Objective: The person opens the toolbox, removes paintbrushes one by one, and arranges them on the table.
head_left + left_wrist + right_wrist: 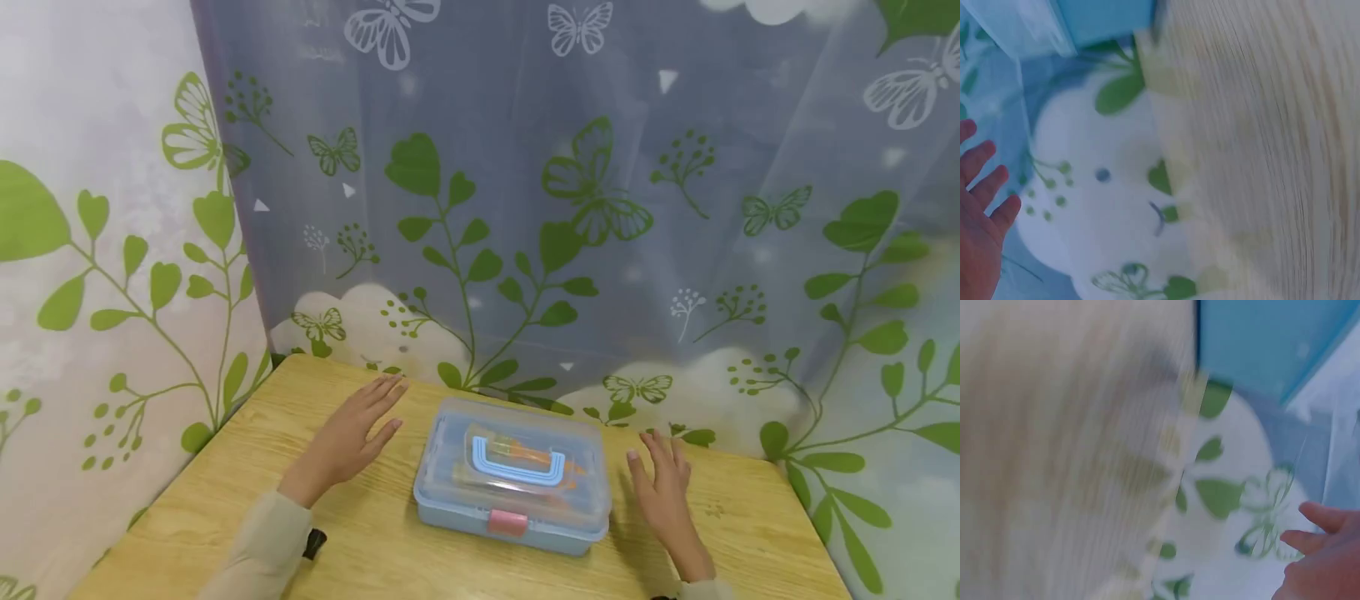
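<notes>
1. Head view: the plastic box [517, 500] stood on the wooden table [367, 542], between the two hands and touching neither. The left hand [347, 440] had its fingers extended and gripped nothing; the right hand [663, 493] was also without any grip, its fingers loosely stretched.
2. Same view, the box closer: its clear lid [588, 433] was down, with a blue handle [517, 474] on top and a pink latch [507, 522] in front. Orange contents [528, 454] showed through, of a kind I could not tell. In my judgement it was stiff and rather light, smooth enough to slip a little, and the lid could crack under hard pressing. The handle seemed a good hold if the latch was fastened; otherwise, both lower side walls.
3. Left wrist view: the box appeared at the top, apart from the left hand, whose fingers were spread.
4. Right wrist view: the box was again at the top; the right hand, partly cut off, held nothing visible.
</notes>
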Available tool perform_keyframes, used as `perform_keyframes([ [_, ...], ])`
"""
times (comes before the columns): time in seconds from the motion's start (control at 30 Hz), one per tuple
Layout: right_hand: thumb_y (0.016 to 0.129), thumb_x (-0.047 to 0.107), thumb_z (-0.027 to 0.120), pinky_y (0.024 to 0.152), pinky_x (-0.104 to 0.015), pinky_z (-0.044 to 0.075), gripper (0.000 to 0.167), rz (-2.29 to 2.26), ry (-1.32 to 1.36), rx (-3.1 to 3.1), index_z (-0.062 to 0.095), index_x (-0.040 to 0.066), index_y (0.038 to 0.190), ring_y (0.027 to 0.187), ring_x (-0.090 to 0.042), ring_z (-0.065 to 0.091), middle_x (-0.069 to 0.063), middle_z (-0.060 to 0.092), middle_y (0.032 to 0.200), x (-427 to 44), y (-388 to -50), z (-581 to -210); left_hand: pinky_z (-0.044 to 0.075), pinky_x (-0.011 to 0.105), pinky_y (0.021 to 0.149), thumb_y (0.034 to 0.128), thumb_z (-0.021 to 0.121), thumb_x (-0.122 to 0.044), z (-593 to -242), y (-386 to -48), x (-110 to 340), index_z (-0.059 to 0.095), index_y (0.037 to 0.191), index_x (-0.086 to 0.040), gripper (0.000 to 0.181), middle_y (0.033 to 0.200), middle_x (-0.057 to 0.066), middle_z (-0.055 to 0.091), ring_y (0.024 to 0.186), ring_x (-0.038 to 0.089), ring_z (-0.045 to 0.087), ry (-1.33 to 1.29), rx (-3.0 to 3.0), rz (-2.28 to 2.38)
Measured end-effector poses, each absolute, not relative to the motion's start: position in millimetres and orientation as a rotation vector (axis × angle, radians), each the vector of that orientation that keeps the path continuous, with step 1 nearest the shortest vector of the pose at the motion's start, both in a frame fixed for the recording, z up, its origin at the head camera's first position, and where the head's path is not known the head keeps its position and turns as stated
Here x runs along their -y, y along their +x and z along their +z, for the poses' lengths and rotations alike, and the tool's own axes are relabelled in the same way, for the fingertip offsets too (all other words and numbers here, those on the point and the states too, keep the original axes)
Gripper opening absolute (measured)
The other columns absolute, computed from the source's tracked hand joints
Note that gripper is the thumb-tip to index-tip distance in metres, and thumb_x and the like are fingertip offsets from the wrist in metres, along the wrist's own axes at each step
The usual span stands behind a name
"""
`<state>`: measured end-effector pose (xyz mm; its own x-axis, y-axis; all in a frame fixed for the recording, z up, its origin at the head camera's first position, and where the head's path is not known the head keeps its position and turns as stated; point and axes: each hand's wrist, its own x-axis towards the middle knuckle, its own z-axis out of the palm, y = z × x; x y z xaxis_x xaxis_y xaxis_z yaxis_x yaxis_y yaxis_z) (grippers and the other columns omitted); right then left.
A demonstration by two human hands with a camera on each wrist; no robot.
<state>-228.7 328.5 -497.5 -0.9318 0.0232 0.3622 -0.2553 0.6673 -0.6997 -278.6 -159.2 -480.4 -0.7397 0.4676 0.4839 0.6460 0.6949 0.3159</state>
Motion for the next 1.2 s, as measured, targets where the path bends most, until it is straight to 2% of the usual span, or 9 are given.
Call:
perform_keyframes([
  [0.2,0.108,0.014,0.049,0.114,-0.075,0.016,0.04,1.297,0.114,2.26,0.05,-0.004,0.145,0.152,-0.046,0.014,-0.026,0.035,0.159,-305.6,-217.2,-486.3,0.035,0.056,0.117,0.1052,0.058,-0.033,-472.4,-257.3,133.6,0.045,0.155,-0.009,0.056,0.159,0.012,0.044,0.148,0.036,0.038,-1.032,2.424,-0.699],
  [0.3,0.105,0.002,0.051,0.12,-0.046,0.027,0.034,1.313,0.122,2.09,0.058,-0.001,0.138,0.148,-0.028,0.031,-0.013,0.049,0.152,-290.5,-209.6,-478.3,0.04,0.053,0.114,0.1048,0.058,-0.035,-474.2,-250.8,122.0,0.049,0.151,-0.006,0.055,0.155,0.013,0.049,0.145,0.035,0.044,-1.143,2.286,-0.651],
  [0.43,0.095,-0.019,0.048,0.111,-0.018,0.035,0.034,1.394,0.285,1.842,0.061,-0.013,0.126,0.134,-0.012,0.047,-0.006,0.06,0.135,-265.7,-195.1,-472.1,0.047,0.048,0.11,0.1056,0.055,-0.04,-479.3,-245.2,110.0,0.056,0.145,-0.004,0.053,0.148,0.015,0.056,0.137,0.034,0.052,-1.268,2.092,-0.575],
  [0.57,0.082,-0.035,0.042,0.095,-0.022,0.049,0.029,1.538,0.636,1.58,0.061,-0.023,0.102,0.105,-0.015,0.064,-0.01,0.069,0.106,-238.3,-177.6,-480.0,0.052,0.048,0.104,0.1049,0.056,-0.039,-485.4,-241.1,105.6,0.061,0.141,-0.003,0.051,0.145,0.014,0.059,0.132,0.031,0.058,-1.333,2.034,-0.536],
  [0.67,0.074,-0.039,0.041,0.072,-0.024,0.053,0.037,1.602,0.9,1.562,0.065,-0.016,0.09,0.08,-0.017,0.063,-0.013,0.067,0.085,-223.3,-164.1,-492.0,0.053,0.045,0.102,0.1027,0.062,-0.035,-489.4,-239.1,105.0,0.064,0.137,-0.004,0.046,0.141,0.014,0.062,0.129,0.029,0.061,-1.351,2.015,-0.513],
  [0.8,0.082,-0.032,0.048,0.059,-0.027,0.054,0.037,1.736,1.109,1.933,0.07,-0.005,0.096,0.068,-0.019,0.065,-0.015,0.068,0.078,-214.2,-145.9,-504.3,0.053,0.04,0.102,0.0982,0.07,-0.029,-494.4,-237.5,102.5,0.068,0.133,-0.006,0.042,0.137,0.013,0.065,0.126,0.028,0.063,-1.362,1.999,-0.482],
  [0.97,0.104,-0.004,0.047,0.078,-0.026,0.057,0.026,1.93,1.218,2.501,0.065,-0.008,0.122,0.089,-0.007,0.068,-0.023,0.071,0.098,-208.1,-138.8,-516.5,0.053,0.038,0.103,0.0904,0.077,-0.025,-498.3,-237.3,100.6,0.07,0.129,-0.007,0.043,0.135,0.011,0.067,0.125,0.028,0.064,-1.342,1.988,-0.474],
  [1.07,0.107,0.007,0.046,0.087,-0.023,0.053,0.035,2.119,1.205,2.642,0.054,-0.015,0.133,0.1,-0.001,0.064,-0.026,0.07,0.109,-205.6,-141.4,-523.1,0.053,0.037,0.102,0.0886,0.078,-0.024,-498.8,-236.8,101.0,0.071,0.128,-0.007,0.043,0.134,0.011,0.068,0.124,0.028,0.064,-1.324,1.973,-0.475],
  [1.2,0.108,0.019,0.047,0.09,-0.024,0.054,0.054,2.571,0.885,2.676,0.038,-0.021,0.142,0.106,-0.006,0.063,-0.015,0.067,0.123,-208.8,-142.7,-529.1,0.053,0.036,0.103,0.0888,0.077,-0.022,-500.2,-235.1,100.2,0.071,0.127,-0.006,0.042,0.134,0.012,0.068,0.123,0.03,0.065,-1.324,1.955,-0.483],
])
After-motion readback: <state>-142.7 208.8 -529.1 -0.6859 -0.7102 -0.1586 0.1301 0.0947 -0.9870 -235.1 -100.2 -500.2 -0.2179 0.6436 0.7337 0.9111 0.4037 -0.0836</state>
